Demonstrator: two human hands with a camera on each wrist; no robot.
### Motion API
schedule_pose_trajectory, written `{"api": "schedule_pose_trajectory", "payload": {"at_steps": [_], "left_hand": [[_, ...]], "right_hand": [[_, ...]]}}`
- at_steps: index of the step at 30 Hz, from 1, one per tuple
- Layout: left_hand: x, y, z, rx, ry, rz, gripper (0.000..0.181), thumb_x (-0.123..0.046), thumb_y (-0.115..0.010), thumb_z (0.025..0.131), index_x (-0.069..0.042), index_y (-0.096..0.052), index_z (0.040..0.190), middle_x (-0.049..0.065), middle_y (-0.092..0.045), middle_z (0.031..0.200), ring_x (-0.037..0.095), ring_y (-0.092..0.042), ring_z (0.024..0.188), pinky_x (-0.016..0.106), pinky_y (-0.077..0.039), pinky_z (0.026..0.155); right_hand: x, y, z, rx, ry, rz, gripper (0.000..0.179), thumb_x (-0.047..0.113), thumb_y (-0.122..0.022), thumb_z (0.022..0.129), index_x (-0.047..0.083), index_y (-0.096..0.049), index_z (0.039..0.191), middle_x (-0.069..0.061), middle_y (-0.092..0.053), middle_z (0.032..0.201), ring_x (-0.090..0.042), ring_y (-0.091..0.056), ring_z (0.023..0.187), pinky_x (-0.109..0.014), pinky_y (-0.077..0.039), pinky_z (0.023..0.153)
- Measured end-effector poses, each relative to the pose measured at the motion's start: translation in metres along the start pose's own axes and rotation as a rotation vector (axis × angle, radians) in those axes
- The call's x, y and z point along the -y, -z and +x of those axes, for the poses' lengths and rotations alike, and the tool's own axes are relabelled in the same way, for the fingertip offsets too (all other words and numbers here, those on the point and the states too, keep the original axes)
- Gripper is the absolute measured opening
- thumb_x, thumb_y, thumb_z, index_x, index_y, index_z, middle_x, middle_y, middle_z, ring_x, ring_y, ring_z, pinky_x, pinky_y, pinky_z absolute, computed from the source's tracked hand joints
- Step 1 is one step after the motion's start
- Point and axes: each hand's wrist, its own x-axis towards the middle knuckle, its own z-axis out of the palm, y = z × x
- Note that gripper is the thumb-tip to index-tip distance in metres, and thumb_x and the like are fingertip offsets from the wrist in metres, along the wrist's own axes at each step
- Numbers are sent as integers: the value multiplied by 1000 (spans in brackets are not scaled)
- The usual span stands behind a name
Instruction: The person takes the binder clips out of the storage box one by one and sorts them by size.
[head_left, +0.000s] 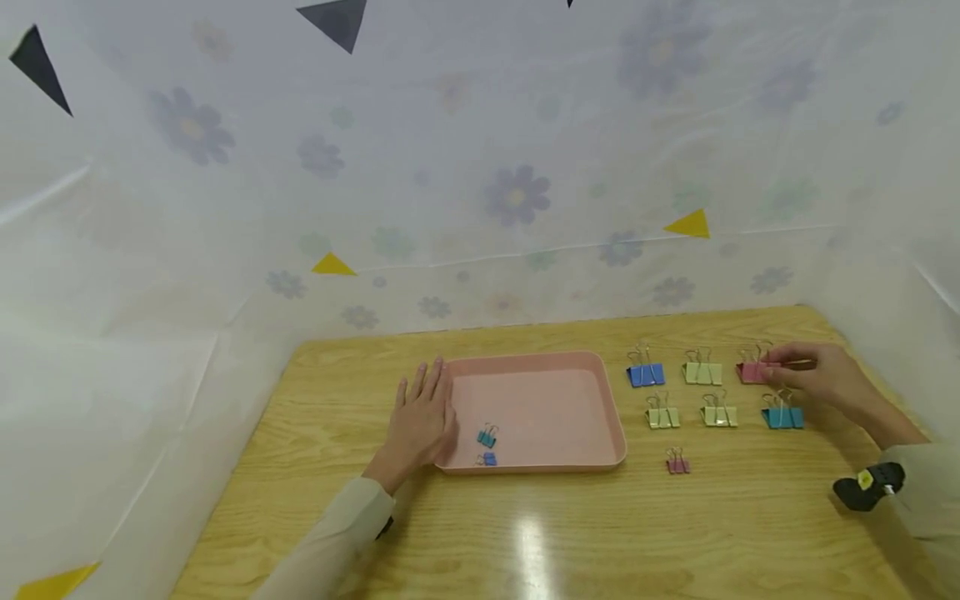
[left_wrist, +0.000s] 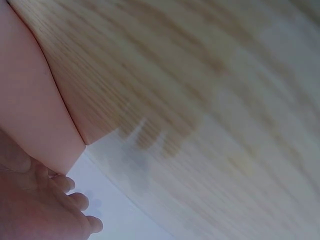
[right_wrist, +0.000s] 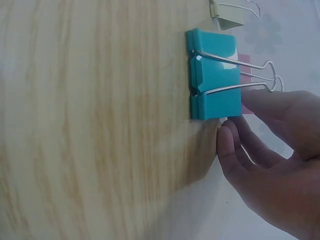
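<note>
My left hand [head_left: 422, 421] lies with straight fingers along the left rim of a pink tray [head_left: 536, 408]. In the left wrist view its fingertips [left_wrist: 80, 201] show beside the tray wall. At the back right of the table, my right hand [head_left: 817, 379] pinches the right end of a dark pink binder clip [head_left: 750, 372] between thumb and fingers. A large teal binder clip [head_left: 782, 417] stands just in front of it and partly hides the pink one in the right wrist view. Inside the tray lie a small teal binder clip [head_left: 487, 436] and a small blue binder clip [head_left: 489, 459].
Left of the right hand, a blue binder clip [head_left: 646, 375] and a pale yellow-green one [head_left: 702, 373] share the back row. Two yellow clips [head_left: 662, 417] stand in the row before them, with a small pink clip [head_left: 678, 462] nearer. White patterned sheeting [head_left: 480, 167] encloses the table.
</note>
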Motion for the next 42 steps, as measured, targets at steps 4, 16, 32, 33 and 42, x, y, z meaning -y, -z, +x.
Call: {"api": "schedule_pose_trajectory", "payload": {"at_steps": [4,16,32,33,42], "left_hand": [[1,-2,0,6,3,0,58,-26,-33,110,-2,-23,163,13,-19,170,37,-17,155,60,-13,123],[0,3,-1,13,5,-2,59,-26,-33,111,-2,-22,163,13,-17,170,37,-16,155,60,-14,123],[-1,2,1,38,-3,-5,60,-26,-34,111,-3,-18,164,13,-14,171,37,-15,156,60,-13,123],[-1,2,1,38,-3,-4,60,-26,-34,111,-3,-18,164,12,-14,171,37,-15,156,60,-13,123],[-3,-1,4,40,2,-5,60,-26,-32,111,-3,-17,164,12,-13,171,37,-13,156,60,-12,123]], "right_hand": [[1,-1,0,9,6,-37,32,11,-71,98,-12,-66,118,-19,-72,103,15,-55,84,-18,-51,64],[10,5,-2,-57,-34,-95,43,17,-69,100,-13,-60,130,-40,-61,121,25,-41,85,-10,-45,64],[72,0,-15,-237,19,48,35,22,-71,99,7,-64,130,33,-56,109,20,-51,95,-6,-43,68],[75,-2,-15,-238,36,63,35,19,-71,98,6,-65,130,31,-57,110,19,-52,96,-6,-44,68],[107,-21,-22,-205,135,157,33,11,-68,99,6,-64,132,19,-62,120,10,-61,101,-10,-52,72]]}}
